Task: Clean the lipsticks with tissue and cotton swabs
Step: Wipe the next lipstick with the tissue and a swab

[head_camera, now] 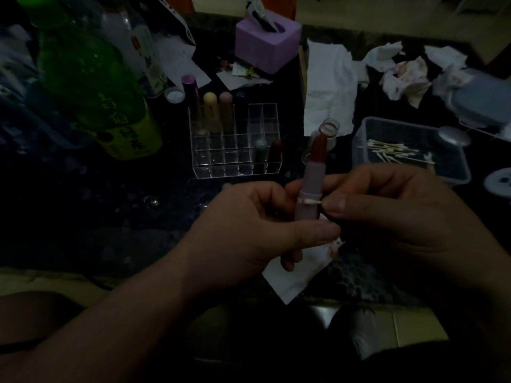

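My left hand (249, 230) grips an open pink lipstick (311, 186) upright, its dark red tip pointing away from me. My right hand (392, 214) pinches a cotton swab (309, 201) whose tip lies across the seam of the lipstick tube. A tissue (293, 275) lies under my hands at the table's front edge. A clear lipstick organizer (235, 139) behind my hands holds several lipsticks. A clear box (409, 150) with several cotton swabs sits to the right.
A purple tissue box (266, 42) stands at the back. Flat and crumpled used tissues (401, 73) lie at the back right. Green and clear bottles (91, 78) crowd the left. A clear cap (323, 136) lies just behind the lipstick.
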A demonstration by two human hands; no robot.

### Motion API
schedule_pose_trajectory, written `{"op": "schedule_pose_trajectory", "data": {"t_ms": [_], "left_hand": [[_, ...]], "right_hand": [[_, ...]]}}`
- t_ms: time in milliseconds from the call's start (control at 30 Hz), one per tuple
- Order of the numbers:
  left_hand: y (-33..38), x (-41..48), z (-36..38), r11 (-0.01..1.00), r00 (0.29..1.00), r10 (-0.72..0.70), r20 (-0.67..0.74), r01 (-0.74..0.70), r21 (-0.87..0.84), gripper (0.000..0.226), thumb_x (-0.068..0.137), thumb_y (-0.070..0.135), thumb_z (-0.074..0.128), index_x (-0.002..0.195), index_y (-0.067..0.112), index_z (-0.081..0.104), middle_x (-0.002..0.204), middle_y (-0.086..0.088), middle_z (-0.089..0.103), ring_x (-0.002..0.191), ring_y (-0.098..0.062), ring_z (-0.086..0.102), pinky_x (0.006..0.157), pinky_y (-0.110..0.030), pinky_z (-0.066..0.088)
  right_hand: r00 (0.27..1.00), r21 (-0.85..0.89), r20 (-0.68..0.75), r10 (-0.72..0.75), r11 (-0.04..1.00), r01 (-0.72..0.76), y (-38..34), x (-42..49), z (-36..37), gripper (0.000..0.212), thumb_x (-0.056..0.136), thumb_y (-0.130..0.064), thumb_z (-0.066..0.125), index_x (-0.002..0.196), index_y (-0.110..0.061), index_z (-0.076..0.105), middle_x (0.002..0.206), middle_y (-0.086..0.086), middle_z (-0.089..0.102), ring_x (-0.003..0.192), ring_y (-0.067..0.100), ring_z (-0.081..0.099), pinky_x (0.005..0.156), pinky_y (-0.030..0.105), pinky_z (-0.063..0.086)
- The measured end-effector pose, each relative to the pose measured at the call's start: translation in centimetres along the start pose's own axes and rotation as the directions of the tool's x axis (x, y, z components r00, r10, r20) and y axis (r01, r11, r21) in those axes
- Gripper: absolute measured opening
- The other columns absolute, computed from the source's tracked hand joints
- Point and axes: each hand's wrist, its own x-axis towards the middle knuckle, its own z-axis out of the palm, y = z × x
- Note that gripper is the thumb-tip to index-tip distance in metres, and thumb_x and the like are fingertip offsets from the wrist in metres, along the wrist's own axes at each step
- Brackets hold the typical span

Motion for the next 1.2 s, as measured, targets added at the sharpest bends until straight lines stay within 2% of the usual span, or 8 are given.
{"op": "schedule_pose_trajectory", "data": {"t_ms": [67,133,300,500,633,800,1067,1200], "left_hand": [[0.0,0.1,-0.1,0.999,0.998,-0.019,0.063,0.022,-0.044,0.038,0.072,0.015,0.086,0.100,-0.003,0.067,0.107,-0.024,0.071,0.063,-0.024,0.059,0.058,-0.030,0.049],[0.2,0.0,-0.1,0.987,0.988,-0.045,0.151,0.068,-0.149,0.033,0.082,0.011,0.072,0.112,0.001,0.069,0.094,-0.012,0.071,0.066,-0.019,0.056,0.060,-0.027,0.049],[0.5,-0.2,0.1,0.998,0.993,-0.002,0.121,0.010,-0.064,0.009,0.084,0.019,0.072,0.087,0.012,0.076,0.079,-0.008,0.067,0.067,-0.017,0.059,0.063,-0.027,0.049],[1.0,-0.4,0.6,0.996,0.998,0.044,-0.053,-0.040,0.076,0.040,0.065,0.020,0.080,0.087,-0.005,0.058,0.066,-0.012,0.071,0.053,-0.022,0.066,0.053,-0.030,0.052],[1.0,-0.2,0.6,0.999,1.000,-0.006,-0.028,0.007,0.035,0.037,0.066,0.014,0.081,0.088,-0.002,0.056,0.066,-0.012,0.071,0.054,-0.025,0.067,0.054,-0.032,0.053],[1.1,-0.4,0.0,0.960,0.984,-0.071,0.163,0.112,-0.256,0.021,0.086,0.008,0.064,0.103,-0.002,0.070,0.093,-0.019,0.071,0.071,-0.026,0.068,0.066,-0.033,0.057],[0.9,-0.3,0.8,0.994,0.999,-0.048,-0.021,0.045,-0.103,0.038,0.063,0.013,0.079,0.089,-0.002,0.055,0.070,-0.014,0.070,0.055,-0.025,0.065,0.052,-0.033,0.055],[1.1,-0.3,0.5,0.978,0.987,-0.089,0.132,0.112,-0.174,0.038,0.080,0.006,0.075,0.116,0.002,0.065,0.081,-0.012,0.071,0.062,-0.024,0.065,0.058,-0.034,0.057]], "right_hand": [[1.000,0.000,-0.006,0.008,1.000,-0.008,0.0,0.0,-0.1,0.010,0.071,0.002,0.061,0.064,0.001,0.068,0.098,0.019,0.074,0.094,0.036,0.072,0.077,0.036,0.060],[1.000,0.019,-0.002,0.016,1.000,-0.016,-0.1,0.0,-0.2,0.009,0.071,0.003,0.061,0.064,0.003,0.067,0.099,0.021,0.074,0.095,0.035,0.072,0.076,0.035,0.060],[1.000,0.005,0.006,-0.002,1.000,0.002,-0.4,-0.1,-0.5,0.009,0.070,0.002,0.062,0.065,0.001,0.069,0.097,0.019,0.075,0.095,0.032,0.073,0.077,0.031,0.058],[0.999,-0.049,0.015,-0.051,0.997,0.051,0.0,-0.2,-0.6,0.010,0.072,0.002,0.063,0.066,-0.001,0.070,0.100,0.013,0.076,0.094,0.030,0.073,0.074,0.031,0.058],[0.999,-0.070,-0.004,-0.053,0.996,0.053,0.1,-0.2,-0.5,0.008,0.073,0.001,0.063,0.068,0.001,0.069,0.104,0.013,0.075,0.098,0.030,0.072,0.079,0.036,0.059],[0.997,-0.056,-0.049,-0.056,0.997,0.053,-0.2,0.0,-0.6,0.008,0.069,0.005,0.069,0.064,0.007,0.063,0.100,0.012,0.076,0.090,0.030,0.074,0.071,0.029,0.058],[0.999,-0.080,-0.009,-0.036,0.996,0.036,0.0,-0.1,-0.4,0.009,0.073,0.001,0.062,0.066,0.002,0.067,0.100,0.012,0.076,0.096,0.027,0.073,0.074,0.028,0.057],[0.999,-0.063,0.017,-0.035,0.997,0.036,0.1,-0.1,-0.6,0.009,0.074,0.002,0.061,0.069,0.002,0.068,0.100,0.015,0.075,0.096,0.030,0.073,0.076,0.033,0.057]]}}
